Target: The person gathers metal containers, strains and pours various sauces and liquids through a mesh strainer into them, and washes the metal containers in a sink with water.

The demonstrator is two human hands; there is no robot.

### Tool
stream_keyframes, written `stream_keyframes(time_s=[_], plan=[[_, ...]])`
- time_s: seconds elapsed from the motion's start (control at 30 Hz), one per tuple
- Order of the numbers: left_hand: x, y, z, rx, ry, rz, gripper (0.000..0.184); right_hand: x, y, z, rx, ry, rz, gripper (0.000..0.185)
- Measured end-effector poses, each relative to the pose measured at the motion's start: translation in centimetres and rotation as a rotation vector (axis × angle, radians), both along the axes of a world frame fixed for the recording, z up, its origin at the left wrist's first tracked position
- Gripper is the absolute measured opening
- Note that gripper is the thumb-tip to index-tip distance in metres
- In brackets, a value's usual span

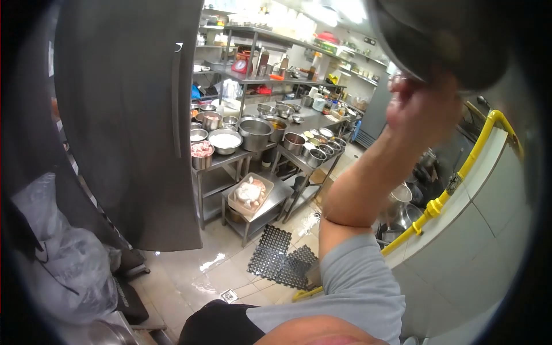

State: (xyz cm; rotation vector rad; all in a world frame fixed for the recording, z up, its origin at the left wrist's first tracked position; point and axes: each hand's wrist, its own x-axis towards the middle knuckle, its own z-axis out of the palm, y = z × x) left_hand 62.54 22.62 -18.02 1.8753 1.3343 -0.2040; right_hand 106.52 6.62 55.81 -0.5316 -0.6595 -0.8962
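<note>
My right hand is raised high at the upper right, with its bare forearm and grey sleeve below it. Its fingers are closed at the rim of a large dark metal vessel, which runs out of the top of the view. The vessel is blurred, and its inside is hidden. My left hand is not in view.
Steel tables carry a large pot, a bowl of white contents and several small containers. A tub stands on a low table. Black mats lie on the wet floor. A yellow pipe runs along the right wall.
</note>
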Motion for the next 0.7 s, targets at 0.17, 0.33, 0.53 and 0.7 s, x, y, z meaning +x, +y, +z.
stream_keyframes(time_s=[0.17, 0.33, 0.53, 0.7], plan=[[-0.2, -0.2, 0.2, -0.007, 0.017, 0.018, 0.048, 0.4, 1.7, -1.5, -0.195, -0.064, 0.201, 0.032], [-0.6, -0.8, 0.0, -0.018, 0.021, 0.048, 0.046, -0.5, 2.3, -1.2, -0.086, -0.2, 0.337, 0.027], [-1.6, -1.5, -0.2, -0.038, 0.035, 0.081, 0.044, -1.2, 2.0, -1.2, -0.012, -0.212, 0.314, 0.026], [-3.7, -3.3, -0.4, -0.044, 0.018, 0.122, 0.043, -0.6, 4.0, -3.2, -0.089, -0.15, 0.307, 0.025]])
